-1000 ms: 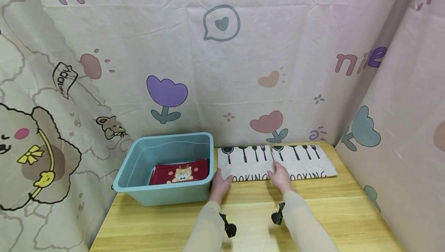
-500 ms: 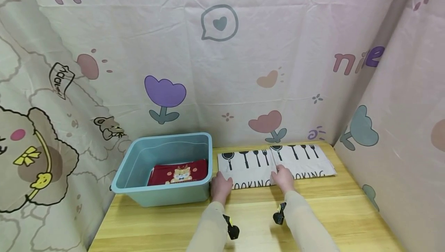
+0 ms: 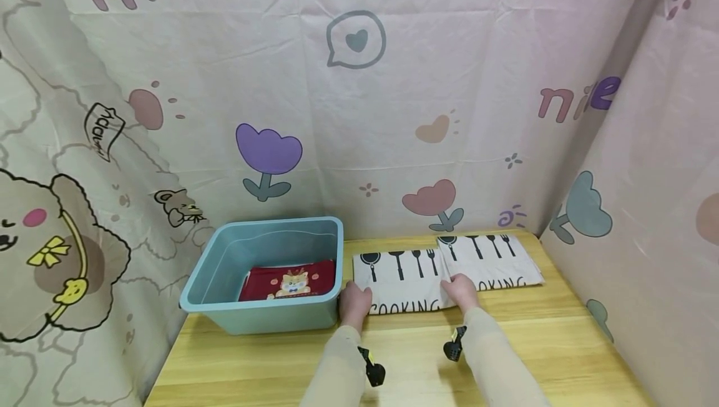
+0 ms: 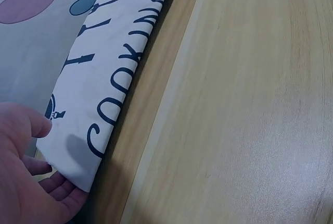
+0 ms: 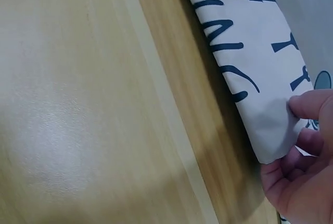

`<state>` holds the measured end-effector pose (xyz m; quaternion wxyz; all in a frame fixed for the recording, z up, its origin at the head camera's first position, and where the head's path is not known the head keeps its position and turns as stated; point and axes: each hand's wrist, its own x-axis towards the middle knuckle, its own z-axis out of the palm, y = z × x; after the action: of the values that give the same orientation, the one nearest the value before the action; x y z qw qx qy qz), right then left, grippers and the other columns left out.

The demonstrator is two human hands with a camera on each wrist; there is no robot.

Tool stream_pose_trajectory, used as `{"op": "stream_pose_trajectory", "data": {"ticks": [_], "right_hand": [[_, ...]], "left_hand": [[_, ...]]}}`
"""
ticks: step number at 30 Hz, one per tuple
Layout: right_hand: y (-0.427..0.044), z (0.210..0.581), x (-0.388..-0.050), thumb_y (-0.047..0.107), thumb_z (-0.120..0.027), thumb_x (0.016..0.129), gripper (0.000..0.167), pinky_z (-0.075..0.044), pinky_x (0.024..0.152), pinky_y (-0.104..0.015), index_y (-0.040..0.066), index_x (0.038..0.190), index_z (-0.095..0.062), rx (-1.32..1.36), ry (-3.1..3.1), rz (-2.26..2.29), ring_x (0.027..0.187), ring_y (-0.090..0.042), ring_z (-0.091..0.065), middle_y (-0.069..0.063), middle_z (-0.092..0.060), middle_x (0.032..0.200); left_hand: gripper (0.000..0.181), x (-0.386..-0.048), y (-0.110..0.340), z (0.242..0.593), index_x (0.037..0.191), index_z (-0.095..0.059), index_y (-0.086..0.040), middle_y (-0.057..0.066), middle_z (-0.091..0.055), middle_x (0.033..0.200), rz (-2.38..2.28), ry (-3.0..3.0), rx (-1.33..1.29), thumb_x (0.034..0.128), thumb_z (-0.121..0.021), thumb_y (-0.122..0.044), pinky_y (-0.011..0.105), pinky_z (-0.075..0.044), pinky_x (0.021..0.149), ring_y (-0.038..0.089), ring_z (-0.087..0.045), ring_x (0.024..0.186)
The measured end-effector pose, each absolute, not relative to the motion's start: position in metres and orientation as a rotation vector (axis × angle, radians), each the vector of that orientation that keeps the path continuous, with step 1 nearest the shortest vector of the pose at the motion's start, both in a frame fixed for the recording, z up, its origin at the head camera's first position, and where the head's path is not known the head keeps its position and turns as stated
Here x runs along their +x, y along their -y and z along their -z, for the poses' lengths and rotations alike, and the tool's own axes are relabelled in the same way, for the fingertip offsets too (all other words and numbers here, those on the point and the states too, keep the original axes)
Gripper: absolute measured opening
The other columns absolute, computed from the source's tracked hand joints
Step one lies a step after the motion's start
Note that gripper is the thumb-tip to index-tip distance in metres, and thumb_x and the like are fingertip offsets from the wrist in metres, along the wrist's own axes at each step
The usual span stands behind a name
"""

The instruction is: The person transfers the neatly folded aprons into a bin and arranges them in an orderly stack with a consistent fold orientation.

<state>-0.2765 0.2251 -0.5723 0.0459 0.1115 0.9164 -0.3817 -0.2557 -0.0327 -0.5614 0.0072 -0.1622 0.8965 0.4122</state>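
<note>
Thumbs on top and fingers curled beneath, the left hand and right hand pinch both ends of the folded cloth beside the blue bin, apparently taking it up, which calls for level grips next.

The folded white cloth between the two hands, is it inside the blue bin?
No, the white cloth is outside, right of the blue bin.

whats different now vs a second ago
The left cloth has slid away from the back curtain, toward the person, and no longer lines up with the right cloth. The left hand and right hand, already at its ends, moved with it and grip it now. The right cloth, bin and red cloth inside stayed put.
</note>
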Motion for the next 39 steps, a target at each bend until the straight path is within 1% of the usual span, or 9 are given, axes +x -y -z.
{"op": "stream_pose_trajectory", "data": {"ticks": [5, 12, 15, 21, 26, 29, 35, 36, 39], "right_hand": [[-0.228, 0.571, -0.274, 0.016, -0.058, 0.092, 0.038, -0.050, 0.084, -0.051, -0.020, 0.103, -0.057, 0.363, -2.704, 1.256, 0.088, -0.037, -0.060, -0.029, -0.062, 0.097], [-0.230, 0.578, -0.276, 0.016, -0.057, 0.095, 0.051, -0.046, 0.097, -0.053, -0.024, 0.125, -0.045, 0.454, -2.493, 1.422, 0.114, -0.048, -0.052, -0.040, -0.049, 0.126], [-0.231, 0.578, -0.275, 0.016, -0.056, 0.096, 0.054, -0.043, 0.100, -0.053, -0.024, 0.129, -0.041, 0.460, -2.458, 1.450, 0.120, -0.050, -0.048, -0.042, -0.044, 0.131], [-0.232, 0.571, -0.272, 0.018, -0.055, 0.098, 0.053, -0.050, 0.091, -0.049, -0.021, 0.132, -0.042, 0.490, -2.334, 1.606, 0.109, -0.042, -0.055, -0.036, -0.048, 0.127], [-0.237, 0.571, -0.268, 0.021, -0.057, 0.099, 0.058, -0.053, 0.084, -0.042, -0.020, 0.136, -0.038, 0.496, -2.230, 1.712, 0.103, -0.035, -0.058, -0.032, -0.051, 0.124], [-0.240, 0.571, -0.267, 0.022, -0.058, 0.099, 0.062, -0.052, 0.085, -0.042, -0.021, 0.137, -0.036, 0.491, -2.208, 1.757, 0.105, -0.036, -0.057, -0.034, -0.050, 0.126], [-0.240, 0.573, -0.270, 0.012, -0.056, 0.099, 0.050, -0.052, 0.087, -0.040, -0.016, 0.137, -0.041, 0.546, -2.204, 1.794, 0.108, -0.035, -0.056, -0.032, -0.049, 0.130], [-0.239, 0.573, -0.270, 0.010, -0.056, 0.098, 0.048, -0.052, 0.086, -0.039, -0.015, 0.136, -0.042, 0.556, -2.208, 1.795, 0.108, -0.035, -0.056, -0.032, -0.050, 0.130], [-0.239, 0.576, -0.270, 0.007, -0.055, 0.097, 0.047, -0.047, 0.096, -0.047, -0.016, 0.136, -0.041, 0.549, -2.219, 1.792, 0.116, -0.042, -0.052, -0.035, -0.046, 0.133]], "left_hand": [[0.040, -0.252, 0.036, 0.562, 0.121, -0.053, 0.017, 0.032, -0.060, 0.117, -1.365, -2.777, -0.501, 0.0933, -0.059, -0.012, 0.052, -0.047, 0.095, 0.045, -0.057, 0.111], [0.039, -0.250, 0.039, 0.563, 0.125, -0.052, 0.017, 0.033, -0.057, 0.124, -1.487, -2.721, -0.502, 0.0952, -0.053, -0.007, 0.053, -0.044, 0.098, 0.046, -0.053, 0.118], [0.037, -0.251, 0.039, 0.563, 0.126, -0.053, 0.016, 0.032, -0.057, 0.124, -1.502, -2.715, -0.500, 0.0955, -0.051, -0.005, 0.052, -0.044, 0.098, 0.045, -0.053, 0.117], [0.033, -0.251, 0.040, 0.567, 0.122, -0.057, 0.014, 0.029, -0.061, 0.118, -1.558, -2.693, -0.519, 0.0940, -0.048, -0.002, 0.051, -0.046, 0.095, 0.044, -0.057, 0.111], [0.032, -0.248, 0.039, 0.565, 0.116, -0.060, 0.014, 0.027, -0.063, 0.112, -1.614, -2.670, -0.526, 0.0899, -0.046, 0.002, 0.050, -0.048, 0.091, 0.040, -0.060, 0.104], [0.033, -0.247, 0.039, 0.565, 0.115, -0.062, 0.012, 0.025, -0.064, 0.111, -1.635, -2.661, -0.522, 0.0885, -0.045, 0.003, 0.049, -0.049, 0.089, 0.036, -0.060, 0.101], [0.035, -0.247, 0.039, 0.568, 0.119, -0.062, 0.010, 0.025, -0.062, 0.116, -1.697, -2.631, -0.515, 0.0884, -0.044, 0.006, 0.051, -0.048, 0.091, 0.039, -0.058, 0.106], [0.034, -0.246, 0.038, 0.570, 0.115, -0.063, 0.009, 0.024, -0.064, 0.112, -1.705, -2.652, -0.531, 0.0865, -0.045, 0.006, 0.048, -0.049, 0.087, 0.037, -0.059, 0.101], [0.028, -0.245, 0.039, 0.571, 0.106, -0.064, 0.008, 0.021, -0.063, 0.103, -1.707, -2.654, -0.555, 0.0847, -0.046, 0.007, 0.045, -0.049, 0.080, 0.033, -0.058, 0.091]]}}
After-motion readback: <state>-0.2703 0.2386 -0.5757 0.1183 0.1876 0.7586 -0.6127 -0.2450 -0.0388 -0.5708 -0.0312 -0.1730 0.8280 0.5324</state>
